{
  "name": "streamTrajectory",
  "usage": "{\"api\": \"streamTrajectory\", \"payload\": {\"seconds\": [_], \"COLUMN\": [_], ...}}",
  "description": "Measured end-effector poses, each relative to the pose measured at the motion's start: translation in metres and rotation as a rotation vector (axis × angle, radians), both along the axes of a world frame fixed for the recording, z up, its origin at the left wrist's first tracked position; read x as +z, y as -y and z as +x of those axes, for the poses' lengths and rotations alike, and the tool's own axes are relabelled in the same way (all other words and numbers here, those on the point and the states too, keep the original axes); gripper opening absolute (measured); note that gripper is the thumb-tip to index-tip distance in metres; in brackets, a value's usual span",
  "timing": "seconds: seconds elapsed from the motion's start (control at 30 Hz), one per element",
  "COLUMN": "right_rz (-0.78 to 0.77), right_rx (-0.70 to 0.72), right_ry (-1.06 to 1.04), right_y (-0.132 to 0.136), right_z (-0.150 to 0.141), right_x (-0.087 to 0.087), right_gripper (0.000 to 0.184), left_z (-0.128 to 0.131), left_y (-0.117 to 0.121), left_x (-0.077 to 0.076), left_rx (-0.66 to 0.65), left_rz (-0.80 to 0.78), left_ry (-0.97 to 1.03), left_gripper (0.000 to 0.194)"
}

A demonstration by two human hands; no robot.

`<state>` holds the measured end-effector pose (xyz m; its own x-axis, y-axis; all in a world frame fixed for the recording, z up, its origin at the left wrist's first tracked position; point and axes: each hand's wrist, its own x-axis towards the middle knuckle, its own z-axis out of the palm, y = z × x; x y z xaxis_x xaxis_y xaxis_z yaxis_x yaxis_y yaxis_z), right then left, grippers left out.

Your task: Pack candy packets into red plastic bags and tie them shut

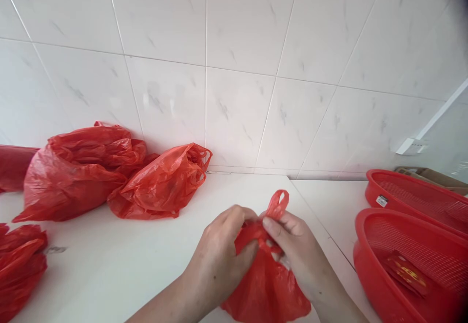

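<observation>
Two hands are at work on one red plastic bag (268,284), which sits at the near edge of view over the white bench (109,269). The left hand (224,255) grips the gathered top between thumb and curled fingers; the right hand (294,242) pinches the bag's neck between thumb and fingers, with one small handle loop standing up above it. The hands hide part of the neck, so whether it is knotted I cannot tell.

Three more red bags are on the left: a large bulging bag (76,177), a smaller bag (157,186) touching it, and a crumpled bag (20,269) cut by the frame. A fourth red bundle (14,167) shows only partly behind them. On the right stand two red baskets, the far basket (376,186) and the near basket (365,259), the latter holding a red packet (407,272) with gold print. Behind them lies some cardboard (435,179), below a white wall socket (411,146).
</observation>
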<state>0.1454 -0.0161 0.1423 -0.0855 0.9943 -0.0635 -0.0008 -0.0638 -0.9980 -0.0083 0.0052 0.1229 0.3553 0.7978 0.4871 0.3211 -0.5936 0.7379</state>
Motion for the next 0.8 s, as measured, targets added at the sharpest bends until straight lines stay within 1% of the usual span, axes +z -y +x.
{"api": "streamTrajectory", "payload": {"seconds": [0.03,0.07,0.1,0.13,0.17,0.2,0.23,0.3,0.37,0.43,0.5,0.53,0.57,0.6,0.67,0.73,0.8], "right_rz": [-0.01,-0.021,-0.023,-0.021,-0.017,-0.01,0.002,0.059,0.151,0.237,0.257,0.246,0.222,0.192,0.171,0.213,0.219], "right_rx": [-0.051,-0.07,-0.07,-0.062,-0.049,-0.028,0.0,0.087,0.203,0.299,0.35,0.343,0.31,0.253,0.078,-0.093,-0.166], "right_ry": [-0.035,-0.078,-0.112,-0.13,-0.125,-0.101,-0.067,-0.013,0.006,0.028,0.108,0.161,0.219,0.281,0.407,0.548,0.655], "right_y": [-0.002,-0.004,-0.005,-0.005,-0.005,-0.004,-0.004,-0.003,-0.003,-0.003,-0.003,-0.003,-0.004,-0.004,-0.007,-0.011,-0.014], "right_z": [-0.001,-0.001,-0.002,-0.003,-0.003,-0.002,0.0,0.008,0.018,0.027,0.031,0.031,0.029,0.027,0.021,0.017,0.015], "right_x": [-0.002,-0.004,-0.006,-0.007,-0.008,-0.009,-0.009,-0.01,-0.009,-0.008,-0.005,-0.004,-0.003,-0.003,-0.005,-0.01,-0.014], "right_gripper": [0.035,0.035,0.035,0.035,0.035,0.036,0.036,0.04,0.043,0.047,0.043,0.037,0.03,0.028,0.034,0.032,0.026], "left_z": [0.0,-0.001,0.0,0.0,0.0,0.0,0.0,-0.001,-0.002,-0.003,-0.002,-0.002,-0.001,-0.001,0.0,0.0,0.0], "left_y": [0.001,0.001,0.001,0.0,-0.002,-0.004,-0.006,-0.009,-0.01,-0.009,-0.007,-0.006,-0.006,-0.006,-0.005,-0.005,-0.006], "left_x": [0.001,0.002,0.003,0.002,0.002,0.0,-0.002,-0.004,-0.005,-0.003,-0.002,-0.001,-0.001,-0.001,-0.002,-0.003,-0.004], "left_rx": [0.003,-0.004,-0.023,-0.044,-0.056,-0.055,-0.044,-0.001,0.029,-0.007,-0.076,-0.09,-0.08,-0.055,0.013,0.044,0.051], "left_rz": [0.093,0.176,0.249,0.31,0.359,0.388,0.389,0.305,0.135,-0.06,-0.234,-0.291,-0.322,-0.328,-0.3,-0.256,-0.185], "left_ry": [-0.026,-0.055,-0.085,-0.117,-0.143,-0.156,-0.156,-0.11,-0.032,0.059,0.109,0.109,0.092,0.061,-0.007,-0.056,-0.096], "left_gripper": [0.037,0.047,0.05,0.046,0.036,0.028,0.025,0.027,0.024,0.017,0.013,0.012,0.012,0.011,0.01,0.009,0.009]}}
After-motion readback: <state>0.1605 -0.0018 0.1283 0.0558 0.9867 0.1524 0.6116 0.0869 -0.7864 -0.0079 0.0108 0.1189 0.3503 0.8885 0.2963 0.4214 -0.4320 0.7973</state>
